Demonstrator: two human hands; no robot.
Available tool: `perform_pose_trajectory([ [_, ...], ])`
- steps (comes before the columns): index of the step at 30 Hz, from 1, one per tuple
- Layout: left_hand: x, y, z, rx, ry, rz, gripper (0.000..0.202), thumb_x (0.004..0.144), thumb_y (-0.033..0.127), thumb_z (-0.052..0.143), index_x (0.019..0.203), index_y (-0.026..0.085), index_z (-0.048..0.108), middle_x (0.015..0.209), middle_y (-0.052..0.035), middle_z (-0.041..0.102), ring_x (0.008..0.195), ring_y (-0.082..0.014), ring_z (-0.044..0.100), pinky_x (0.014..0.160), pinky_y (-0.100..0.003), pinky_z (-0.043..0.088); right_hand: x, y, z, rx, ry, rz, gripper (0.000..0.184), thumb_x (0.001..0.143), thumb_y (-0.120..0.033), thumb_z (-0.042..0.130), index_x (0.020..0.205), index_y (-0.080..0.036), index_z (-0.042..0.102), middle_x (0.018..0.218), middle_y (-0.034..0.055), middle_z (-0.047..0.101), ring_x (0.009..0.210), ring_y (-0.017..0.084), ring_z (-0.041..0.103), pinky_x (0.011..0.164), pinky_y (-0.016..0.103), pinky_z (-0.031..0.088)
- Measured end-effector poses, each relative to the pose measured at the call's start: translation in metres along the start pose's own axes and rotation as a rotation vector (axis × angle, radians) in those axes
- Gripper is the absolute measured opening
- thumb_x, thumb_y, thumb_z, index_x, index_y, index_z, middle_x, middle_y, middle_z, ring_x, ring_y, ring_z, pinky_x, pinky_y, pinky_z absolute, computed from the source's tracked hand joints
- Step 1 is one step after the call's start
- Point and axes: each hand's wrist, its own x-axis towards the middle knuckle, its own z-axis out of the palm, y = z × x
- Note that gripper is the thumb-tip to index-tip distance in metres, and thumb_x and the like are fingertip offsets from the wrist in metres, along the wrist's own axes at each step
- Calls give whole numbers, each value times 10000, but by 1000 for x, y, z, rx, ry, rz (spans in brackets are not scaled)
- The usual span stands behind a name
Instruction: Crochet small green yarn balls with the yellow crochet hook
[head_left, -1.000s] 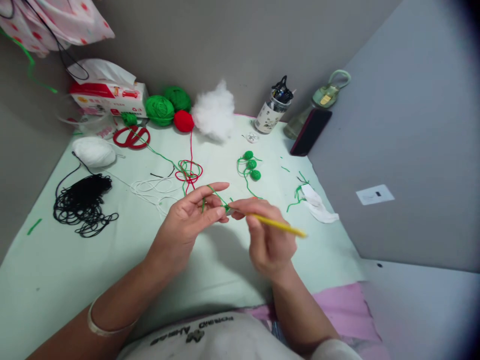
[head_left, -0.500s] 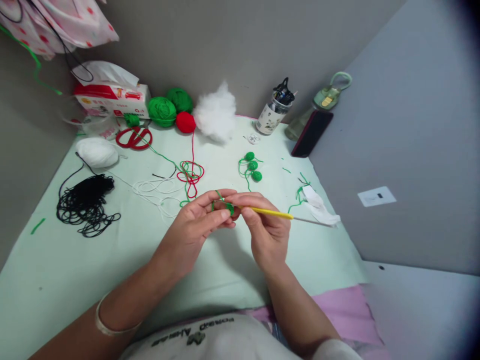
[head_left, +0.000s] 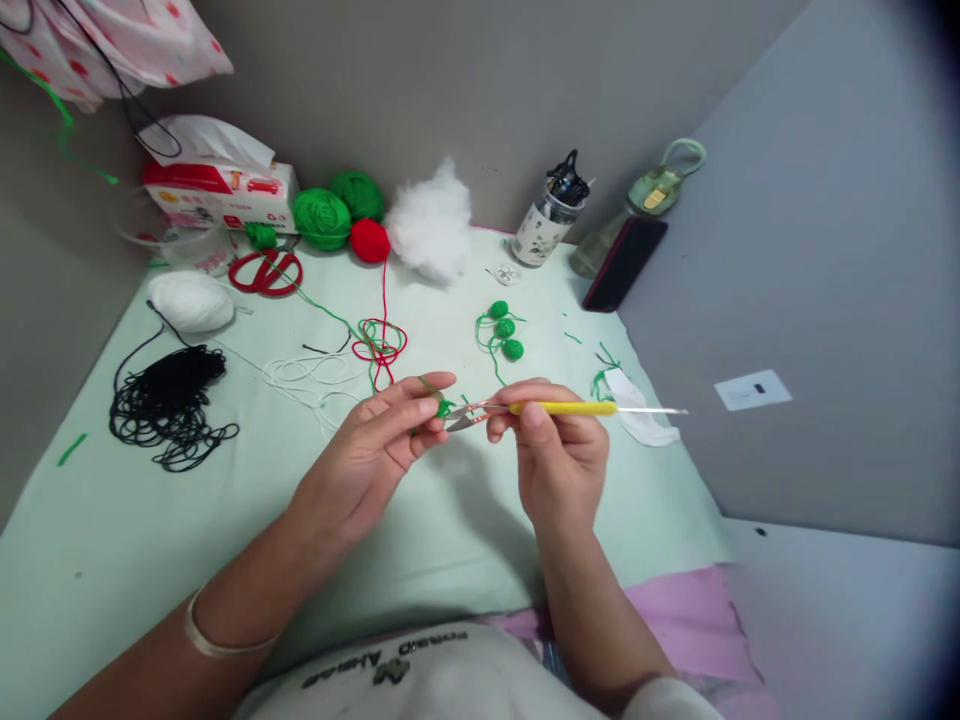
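My right hand [head_left: 564, 450] is closed around the yellow handle of a crochet hook [head_left: 574, 408]. One thin metal end of the hook points right, and the other reaches left to the work. In the gap between my hands, small pointed metal blades [head_left: 463, 422] show, like those of little scissors; where they are held is hidden by my right fingers. My left hand [head_left: 386, 430] pinches a small piece of green crochet [head_left: 444, 408] between thumb and fingers, mostly covered. Green yarn passes over the left index finger. Beyond my hands lie several small green crocheted balls [head_left: 505, 328] with yarn tails.
Tangled black yarn [head_left: 172, 400], a white yarn ball [head_left: 191, 302] and red-handled scissors [head_left: 264, 272] lie left. Green yarn balls [head_left: 322, 218], a red one [head_left: 369, 241] and white stuffing [head_left: 431, 220] line the back. A pen jar [head_left: 538, 235], phone [head_left: 626, 262] and bottle [head_left: 600, 245] stand back right.
My right hand has moved right and away from my left, and the hook has levelled out. The metal blades now show between my hands. The left hand has shifted slightly left.
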Motion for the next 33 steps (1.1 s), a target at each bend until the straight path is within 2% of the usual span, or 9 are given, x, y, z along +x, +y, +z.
perform_pose_trajectory([
  [5, -4, -3, 5, 130, -67, 55, 234, 820, 166, 808, 1045, 225, 824, 866, 1, 750, 769, -119, 659, 790, -239, 538, 0, 4, 6, -47, -42, -3, 129, 971, -320, 671, 985, -248, 777, 959, 58, 783, 814, 189, 710, 680, 343, 607],
  [10, -5, -1, 1, 109, -68, 4, 201, 841, 210, 809, 1039, 231, 832, 906, 6, 735, 766, -107, 676, 803, -236, 529, 3, 2, 2, 120, -58, 133, 190, 1018, -357, 597, 965, -220, 718, 893, 43, 787, 649, 144, 691, 606, 304, 609],
  [12, -5, 0, 0, 118, -65, 13, 191, 842, 216, 810, 1032, 232, 834, 910, 9, 726, 767, -106, 676, 803, -234, 525, 2, -2, 0, 86, -69, 104, 199, 1043, -331, 547, 975, -219, 697, 903, 44, 784, 658, 146, 704, 602, 304, 612],
  [14, -5, -1, 0, 156, -46, 61, 183, 838, 216, 816, 1018, 235, 833, 834, 20, 702, 768, -113, 670, 805, -234, 515, -1, -5, -3, -63, -90, -27, 191, 1057, -255, 508, 1050, -232, 698, 956, 51, 778, 730, 158, 729, 653, 327, 625],
  [18, -4, -3, 1, 205, 22, 165, 266, 807, 191, 840, 1067, 240, 812, 758, 42, 669, 758, -114, 640, 794, -226, 503, -9, -1, -4, -555, -225, -462, 330, 1012, -132, 547, 1275, -294, 666, 1101, 71, 777, 979, 212, 749, 802, 372, 631],
  [21, -3, -4, 1, 153, 14, 110, 364, 818, 190, 829, 1175, 235, 773, 745, 45, 670, 737, -109, 632, 769, -220, 513, -10, 6, -3, -783, -255, -597, 408, 991, -102, 565, 1316, -327, 667, 1149, 68, 762, 992, 208, 739, 811, 347, 624],
  [26, 0, -2, -3, 43, -77, -82, 286, 843, 187, 789, 1129, 179, 792, 873, -25, 737, 769, -125, 665, 784, -238, 556, -6, 6, -2, -505, -166, -410, 325, 992, -119, 584, 1214, -302, 733, 1035, 58, 750, 934, 200, 728, 808, 365, 621],
  [30, -2, 0, -3, 97, -42, -1, 251, 817, 185, 804, 1068, 187, 813, 803, 3, 701, 726, -114, 655, 767, -232, 549, 0, 2, -2, -111, -56, -109, 196, 1030, -241, 563, 1045, -263, 758, 901, 39, 733, 695, 166, 684, 612, 340, 602],
  [33, -5, -1, 1, 180, -78, 77, 261, 810, 188, 804, 1069, 217, 813, 825, 7, 711, 752, -124, 643, 784, -250, 540, 2, 2, 1, -78, -105, -96, 171, 1019, -277, 598, 1019, -268, 769, 955, 50, 763, 802, 194, 726, 619, 338, 615],
])
